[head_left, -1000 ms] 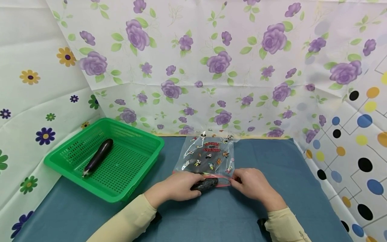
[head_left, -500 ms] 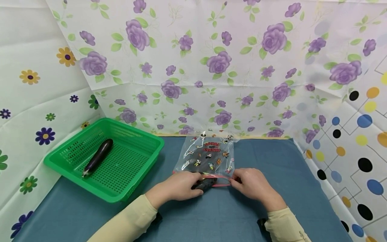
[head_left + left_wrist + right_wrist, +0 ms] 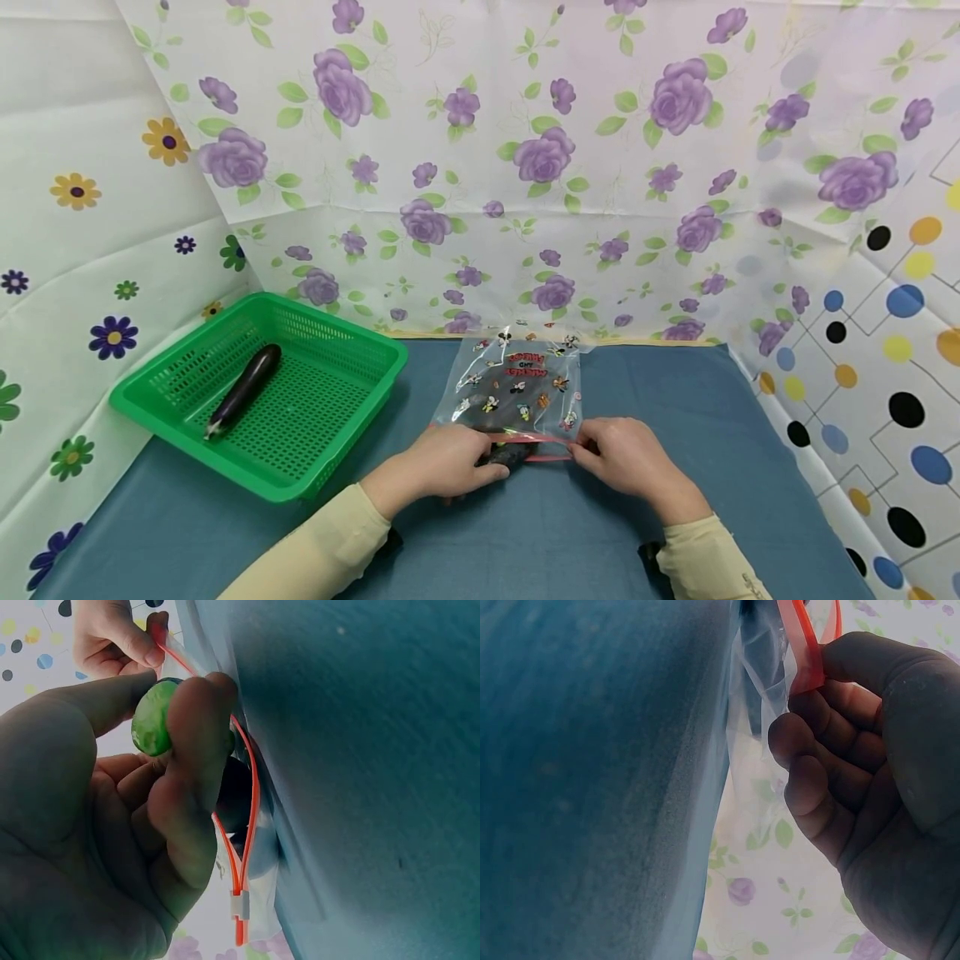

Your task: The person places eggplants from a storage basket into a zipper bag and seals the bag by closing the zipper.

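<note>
My left hand (image 3: 448,460) grips a dark, bumpy cucumber (image 3: 513,455) at the mouth of a clear zip bag (image 3: 517,387) printed with cartoon figures. In the left wrist view the cucumber's bright green end (image 3: 152,720) shows between thumb and fingers. Its far part is hidden in the bag. My right hand (image 3: 618,454) pinches the right corner of the bag's red zip edge (image 3: 804,656), other fingers curled. A white slider (image 3: 239,904) sits at the other end of the zip. Something dark and smooth (image 3: 235,793) is inside the bag.
At left stands a green slotted basket (image 3: 360,417) with one eggplant (image 3: 243,390) lying in it. A blue cloth (image 3: 660,392) covers the table. Flower-printed sheets (image 3: 480,167) hang behind and on the left, a dotted one (image 3: 870,333) on the right.
The cucumber has slid farther into the bag's mouth, so less of it shows. My left hand has shifted slightly to the right along with it; the right hand keeps its place.
</note>
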Demonstrator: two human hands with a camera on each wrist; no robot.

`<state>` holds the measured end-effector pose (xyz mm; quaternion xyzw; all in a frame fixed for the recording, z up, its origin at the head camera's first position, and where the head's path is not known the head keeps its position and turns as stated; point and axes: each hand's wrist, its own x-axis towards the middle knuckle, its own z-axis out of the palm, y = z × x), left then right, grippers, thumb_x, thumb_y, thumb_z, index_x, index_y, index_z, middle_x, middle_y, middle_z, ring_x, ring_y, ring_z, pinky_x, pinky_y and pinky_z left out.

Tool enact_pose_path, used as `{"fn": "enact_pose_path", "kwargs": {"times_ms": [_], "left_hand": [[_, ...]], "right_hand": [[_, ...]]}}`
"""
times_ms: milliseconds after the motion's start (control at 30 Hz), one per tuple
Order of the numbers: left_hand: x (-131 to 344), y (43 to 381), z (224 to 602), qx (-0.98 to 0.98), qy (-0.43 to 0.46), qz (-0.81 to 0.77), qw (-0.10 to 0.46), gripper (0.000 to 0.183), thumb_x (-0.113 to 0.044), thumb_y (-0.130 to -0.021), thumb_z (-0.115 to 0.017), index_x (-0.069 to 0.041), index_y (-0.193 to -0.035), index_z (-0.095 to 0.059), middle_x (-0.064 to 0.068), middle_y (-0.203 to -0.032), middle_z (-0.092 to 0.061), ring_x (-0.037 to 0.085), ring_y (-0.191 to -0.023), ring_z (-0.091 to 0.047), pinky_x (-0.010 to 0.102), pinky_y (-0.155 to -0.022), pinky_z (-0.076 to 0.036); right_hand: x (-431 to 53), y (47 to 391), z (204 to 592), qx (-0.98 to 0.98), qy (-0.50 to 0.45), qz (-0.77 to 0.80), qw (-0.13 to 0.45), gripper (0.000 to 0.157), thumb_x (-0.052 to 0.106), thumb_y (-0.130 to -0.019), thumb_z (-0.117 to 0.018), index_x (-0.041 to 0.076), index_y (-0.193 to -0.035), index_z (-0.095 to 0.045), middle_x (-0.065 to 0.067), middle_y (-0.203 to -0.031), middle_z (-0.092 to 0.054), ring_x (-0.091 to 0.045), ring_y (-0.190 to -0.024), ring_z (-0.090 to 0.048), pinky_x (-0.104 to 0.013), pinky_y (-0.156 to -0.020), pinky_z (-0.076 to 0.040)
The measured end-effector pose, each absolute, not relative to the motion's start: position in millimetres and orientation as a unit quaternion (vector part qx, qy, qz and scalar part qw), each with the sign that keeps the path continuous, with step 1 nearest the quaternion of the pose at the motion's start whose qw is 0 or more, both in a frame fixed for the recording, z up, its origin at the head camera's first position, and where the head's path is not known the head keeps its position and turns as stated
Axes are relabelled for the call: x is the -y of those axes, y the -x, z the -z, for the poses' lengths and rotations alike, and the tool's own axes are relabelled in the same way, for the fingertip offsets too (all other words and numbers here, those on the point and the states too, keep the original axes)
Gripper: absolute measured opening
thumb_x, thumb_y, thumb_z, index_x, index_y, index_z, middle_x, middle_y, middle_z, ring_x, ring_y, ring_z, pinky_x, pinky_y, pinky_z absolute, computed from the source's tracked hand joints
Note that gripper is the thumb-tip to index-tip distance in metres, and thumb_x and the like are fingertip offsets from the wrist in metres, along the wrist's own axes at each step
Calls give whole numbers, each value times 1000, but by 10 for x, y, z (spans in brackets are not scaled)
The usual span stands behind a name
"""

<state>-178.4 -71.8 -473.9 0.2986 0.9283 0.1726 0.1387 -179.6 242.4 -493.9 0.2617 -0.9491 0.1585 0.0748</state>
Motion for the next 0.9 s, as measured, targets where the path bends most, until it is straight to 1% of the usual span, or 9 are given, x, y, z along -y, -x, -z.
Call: {"fn": "enact_pose_path", "kwargs": {"times_ms": [100, 267, 367, 500, 567, 700, 800, 900], "left_hand": [[716, 1770, 4732, -930, -286, -173, 151, 37, -56, -109, -69, -29, -83, -67, -12, -50, -58, 9, -37, -58, 34, -56, -47], [716, 1766, 4744, -937, -281, -155, 135, 39, -58, -108, -69, -28, -82, -68, -8, -51, -56, 12, -39, -56, 36, -53, -44], [719, 1774, 4754, -940, -283, -144, 124, 43, -59, -107, -70, -28, -78, -65, -6, -55, -55, 13, -45, -53, 36, -53, -40], [731, 1778, 4757, -941, -288, -131, 115, 45, -59, -106, -72, -26, -76, -61, -7, -62, -52, 13, -54, -49, 35, -56, -36], [738, 1776, 4756, -941, -293, -128, 112, 43, -57, -105, -73, -26, -77, -60, -8, -65, -51, 12, -57, -48, 36, -58, -36], [747, 1771, 4759, -938, -303, -132, 104, 37, -49, -105, -75, -27, -80, -60, -10, -69, -54, 11, -61, -51, 38, -62, -41], [747, 1764, 4761, -935, -308, -140, 105, 33, -43, -105, -76, -26, -81, -60, -10, -70, -56, 11, -61, -51, 37, -61, -43], [744, 1759, 4762, -932, -311, -146, 113, 27, -36, -103, -74, -25, -83, -60, -9, -71, -55, 11, -61, -48, 36, -59, -41]], "right_hand": [[-2424, 1796, 4941, 949, -262, -158, 76, 24, 22, -100, -85, 27, -81, -72, 18, -70, -56, 3, -57, -44, -28, -56, -42], [-2423, 1796, 4942, 949, -261, -157, 77, 24, 22, -100, -85, 27, -81, -72, 18, -70, -57, 3, -57, -44, -28, -56, -42], [-2421, 1794, 4941, 949, -262, -158, 77, 23, 22, -100, -85, 27, -82, -72, 18, -70, -57, 3, -57, -44, -29, -56, -42], [-2418, 1793, 4942, 949, -261, -158, 78, 23, 22, -100, -85, 27, -82, -72, 18, -70, -57, 3, -57, -44, -29, -56, -42], [-2418, 1794, 4943, 949, -260, -157, 79, 23, 22, -100, -85, 27, -82, -72, 18, -69, -56, 3, -57, -44, -29, -56, -42], [-2415, 1793, 4941, 950, -259, -156, 77, 23, 22, -100, -85, 27, -81, -72, 18, -69, -56, 3, -56, -44, -29, -56, -42], [-2412, 1791, 4937, 950, -258, -157, 75, 24, 22, -100, -85, 27, -81, -72, 18, -69, -56, 2, -56, -44, -29, -55, -41], [-2410, 1790, 4935, 950, -258, -157, 74, 24, 22, -101, -85, 27, -81, -71, 18, -69, -56, 2, -56, -43, -29, -55, -41]]}}
